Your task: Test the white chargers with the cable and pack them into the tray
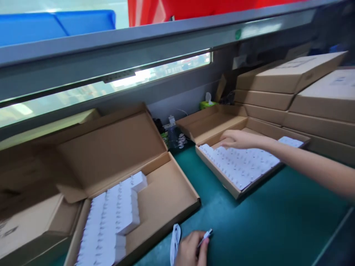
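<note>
My left hand (192, 249) is at the bottom centre, closed on a white cable plug (206, 234) that points up and right. A coiled white cable (175, 242) lies against its left side. My right hand (235, 139) reaches over the far left part of the right open carton (217, 173), its fingertips at the white blocks (244, 166); whether it grips one is hidden. The left open carton (177, 184) holds rows of white blocks (111, 221) in its left part, with bare cardboard at its right.
Closed cartons (294, 81) are stacked at the back right. Another carton (36, 229) stands at the left edge. Between the open cartons, a clear bottle (173, 135) and a green tissue pack (208, 104) stand near the back wall. A grey beam (166, 35) crosses above the green table (257, 218).
</note>
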`<control>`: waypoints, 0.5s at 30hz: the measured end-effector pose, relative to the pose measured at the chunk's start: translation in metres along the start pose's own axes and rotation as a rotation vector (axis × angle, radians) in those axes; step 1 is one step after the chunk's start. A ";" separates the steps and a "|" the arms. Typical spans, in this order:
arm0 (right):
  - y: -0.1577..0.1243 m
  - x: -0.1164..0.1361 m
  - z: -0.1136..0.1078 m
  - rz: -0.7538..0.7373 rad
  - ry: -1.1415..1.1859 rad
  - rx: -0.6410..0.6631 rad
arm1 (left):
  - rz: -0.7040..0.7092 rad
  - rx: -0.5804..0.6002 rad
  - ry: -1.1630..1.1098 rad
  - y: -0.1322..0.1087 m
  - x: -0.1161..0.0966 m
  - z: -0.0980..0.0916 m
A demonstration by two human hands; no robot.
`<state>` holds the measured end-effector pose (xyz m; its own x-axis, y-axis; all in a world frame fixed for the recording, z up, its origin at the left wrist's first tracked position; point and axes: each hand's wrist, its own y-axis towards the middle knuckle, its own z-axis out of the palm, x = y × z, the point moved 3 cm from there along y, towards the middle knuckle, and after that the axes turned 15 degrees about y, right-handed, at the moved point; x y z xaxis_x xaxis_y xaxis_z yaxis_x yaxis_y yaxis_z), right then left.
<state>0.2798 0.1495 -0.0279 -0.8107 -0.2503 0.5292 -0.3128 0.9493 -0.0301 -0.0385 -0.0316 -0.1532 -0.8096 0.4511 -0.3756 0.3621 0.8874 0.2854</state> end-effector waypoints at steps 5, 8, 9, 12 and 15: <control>0.051 0.152 0.099 -0.571 0.007 0.173 | 0.025 0.088 -0.102 -0.005 0.004 0.004; 0.086 0.209 0.157 -0.696 -0.007 0.212 | 0.038 0.098 -0.105 -0.007 0.003 0.005; 0.097 0.222 0.173 -0.716 -0.009 0.213 | 0.037 0.102 -0.110 -0.008 0.002 0.005; 0.127 0.242 0.210 -0.710 -0.003 0.191 | -0.030 0.160 -0.117 -0.009 -0.001 0.003; 0.144 0.244 0.232 -0.637 -0.002 0.182 | -0.142 0.273 -0.123 -0.009 -0.005 -0.002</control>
<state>-0.0780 0.1809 -0.0995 -0.4403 -0.7527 0.4895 -0.8100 0.5682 0.1450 -0.0382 -0.0422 -0.1522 -0.8051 0.3146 -0.5029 0.3736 0.9274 -0.0180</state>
